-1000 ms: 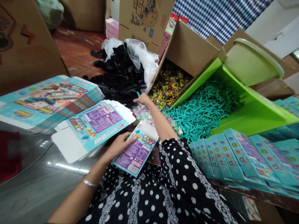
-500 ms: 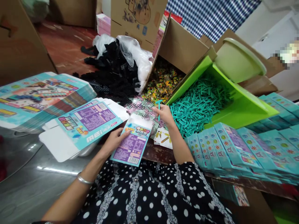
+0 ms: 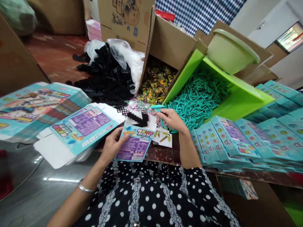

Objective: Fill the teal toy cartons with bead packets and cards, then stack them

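left hand: gripped the small printed box by its left edge, over the table edge.
right hand: pinched a teal stick and black grid piece.
handling: box looked light, thin card, easily creased; best held by the edges.

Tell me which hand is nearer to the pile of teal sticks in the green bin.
Right. The right hand sits at the edge of the teal sticks, holding one teal piece. The left hand is farther left, gripping the small box.
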### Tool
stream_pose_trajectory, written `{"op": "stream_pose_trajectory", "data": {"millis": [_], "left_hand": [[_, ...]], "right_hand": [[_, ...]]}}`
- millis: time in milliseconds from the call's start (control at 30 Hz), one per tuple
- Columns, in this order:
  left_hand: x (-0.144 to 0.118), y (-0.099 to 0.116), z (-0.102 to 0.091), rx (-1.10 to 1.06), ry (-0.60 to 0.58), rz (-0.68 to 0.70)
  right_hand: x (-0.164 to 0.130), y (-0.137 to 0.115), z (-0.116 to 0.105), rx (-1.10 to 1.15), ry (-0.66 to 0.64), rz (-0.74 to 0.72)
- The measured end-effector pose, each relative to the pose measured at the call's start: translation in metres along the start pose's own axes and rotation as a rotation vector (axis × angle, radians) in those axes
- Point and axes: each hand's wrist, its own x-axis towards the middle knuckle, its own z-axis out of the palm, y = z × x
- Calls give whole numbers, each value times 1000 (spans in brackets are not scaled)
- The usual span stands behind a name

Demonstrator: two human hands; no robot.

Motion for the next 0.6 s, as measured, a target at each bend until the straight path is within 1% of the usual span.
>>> {"op": "stream_pose_trajectory", "data": {"millis": [67, 100, 167, 233, 333, 533, 600], "left_hand": [[0, 5, 0, 46, 8, 45], [0, 7, -1, 62, -2, 46], [2, 9, -1, 62, -38, 12], [4, 9, 1, 35, -72, -29], [4, 10, 4, 15, -96, -58], [-1, 11, 8, -6, -134, -89], [-2, 8, 7, -23, -123, -93]], "right_hand": [[-6, -7, 2, 8, 56, -35], [-8, -10, 3, 9, 89, -45], [-9, -12, 7, 6, 128, -46], [-5, -13, 11, 3, 122, -40], [5, -15, 18, -35, 64, -66], [32, -27, 29, -251, -213, -165], [40, -28, 32, -269, -248, -166]]}}
